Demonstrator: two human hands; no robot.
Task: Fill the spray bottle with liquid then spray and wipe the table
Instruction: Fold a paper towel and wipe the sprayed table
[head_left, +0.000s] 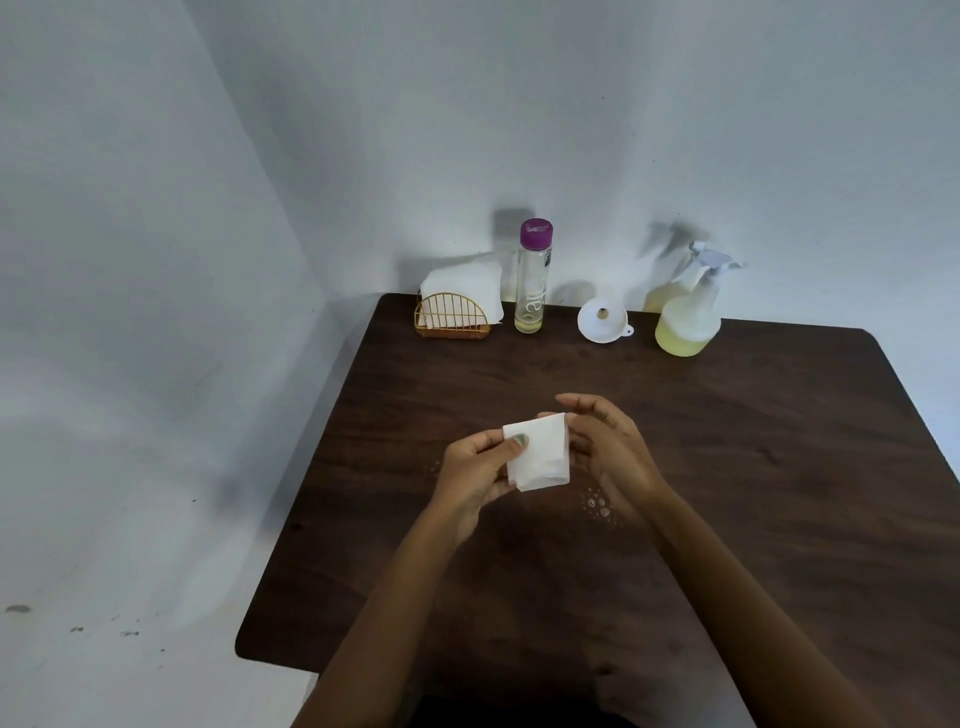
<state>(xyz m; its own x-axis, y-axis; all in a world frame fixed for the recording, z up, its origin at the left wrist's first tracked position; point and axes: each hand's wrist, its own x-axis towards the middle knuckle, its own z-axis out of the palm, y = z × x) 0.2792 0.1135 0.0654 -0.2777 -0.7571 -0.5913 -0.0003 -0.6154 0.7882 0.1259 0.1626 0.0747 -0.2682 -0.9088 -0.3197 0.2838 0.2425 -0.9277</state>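
A folded white napkin (540, 453) is held above the middle of the dark wooden table (779, 467). My left hand (475, 470) pinches its left side with the thumb on top. My right hand (605, 447) curls around its right edge. Small droplets (598, 505) lie on the table just below my right hand. The spray bottle (688, 312), holding yellowish liquid, stands at the back right. A clear bottle with a purple cap (532, 275) stands at the back, nearly empty. A white funnel (602, 319) lies between the two bottles.
A gold wire napkin holder (451, 317) with white napkins stands at the back left corner. The table sits against pale walls at the back and left. Its left edge drops to a light floor.
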